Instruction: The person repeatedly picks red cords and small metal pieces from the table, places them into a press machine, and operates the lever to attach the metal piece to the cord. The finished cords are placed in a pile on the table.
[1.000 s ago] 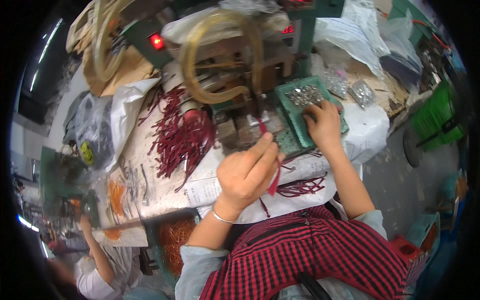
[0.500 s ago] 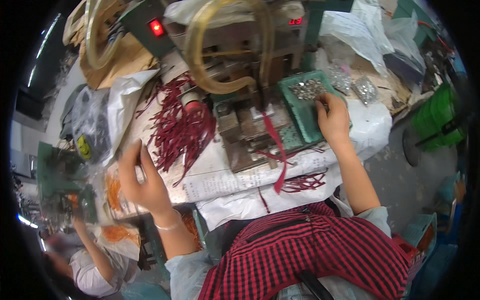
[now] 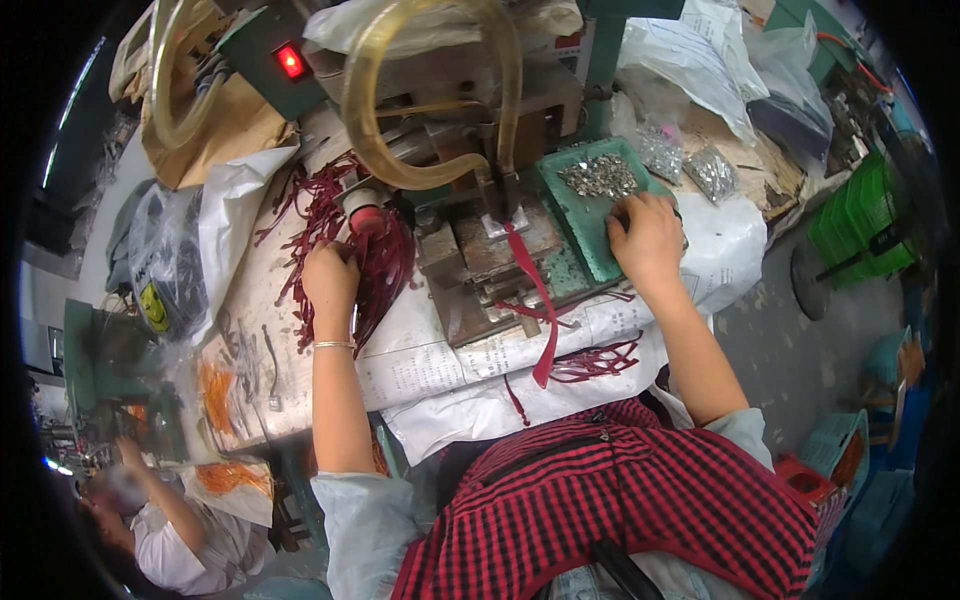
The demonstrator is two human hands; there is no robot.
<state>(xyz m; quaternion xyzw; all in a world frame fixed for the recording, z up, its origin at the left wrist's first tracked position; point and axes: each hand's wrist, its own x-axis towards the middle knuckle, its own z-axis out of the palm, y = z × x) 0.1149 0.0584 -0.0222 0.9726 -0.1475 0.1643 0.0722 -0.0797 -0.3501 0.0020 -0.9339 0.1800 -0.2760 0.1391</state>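
My left hand [image 3: 332,278] lies on the left side of a heap of dark red straps [image 3: 385,270], its fingers bent together; what sits between them is hidden. My right hand [image 3: 647,235] rests over the right part of a green tray [image 3: 598,262], fingers curled inward; anything they hold is too small to make out. Small metal pieces [image 3: 598,176] fill the tray's far end. Between the hands stands a bench press [image 3: 505,240] with a metal block. One dark red strap [image 3: 538,300] hangs from its centre toward me.
A thick yellowish hose [image 3: 360,110] loops above the press. A red-topped round piece [image 3: 368,218] stands in the strap heap. More straps [image 3: 597,362] lie on white sheeting at the front edge. Bags of metal pieces [image 3: 710,175] sit right of the tray. Another person [image 3: 185,540] works at lower left.
My left hand has moved right and away from me, from beside the heap onto the straps. My right hand stays at the tray, its fingers slightly lower. The whole view has shifted a little.
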